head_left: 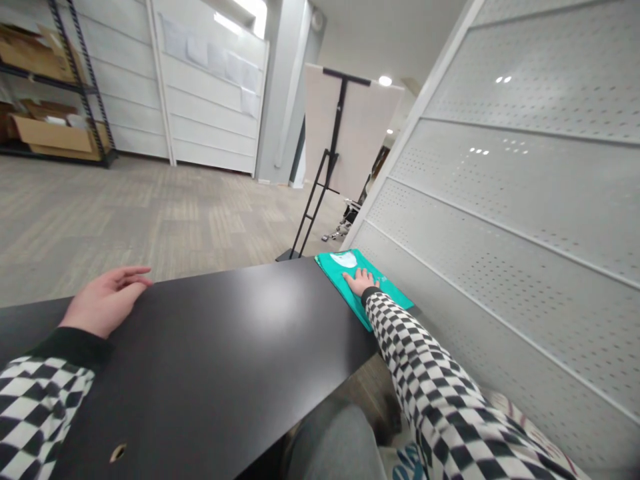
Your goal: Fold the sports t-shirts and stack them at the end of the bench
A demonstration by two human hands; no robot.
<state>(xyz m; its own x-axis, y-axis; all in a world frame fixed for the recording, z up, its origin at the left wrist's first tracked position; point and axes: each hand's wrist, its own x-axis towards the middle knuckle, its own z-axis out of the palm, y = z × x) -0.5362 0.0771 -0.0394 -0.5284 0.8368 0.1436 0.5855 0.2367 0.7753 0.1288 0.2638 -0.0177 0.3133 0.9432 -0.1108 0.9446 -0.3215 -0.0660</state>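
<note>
My right hand (361, 282) lies on a flat teal item (393, 291) at the far right end of the black table, fingers spread over its top. A white rounded print shows near the item's far edge, with small white marks beside my fingers. Whether it is a folded bag or a packet, I cannot tell. On the left, my left hand (104, 300) hovers or rests at the table's far edge, fingers stretched out and holding nothing. The black tabletop (215, 347) spreads between my two hands.
A white perforated panel wall (500, 180) stands close along the right. Beyond the table are a board on a black easel stand (333, 160) and a wheeled chair (349, 213). A shelf at far left holds cardboard boxes (55, 137). A small hole (118, 453) pierces the tabletop.
</note>
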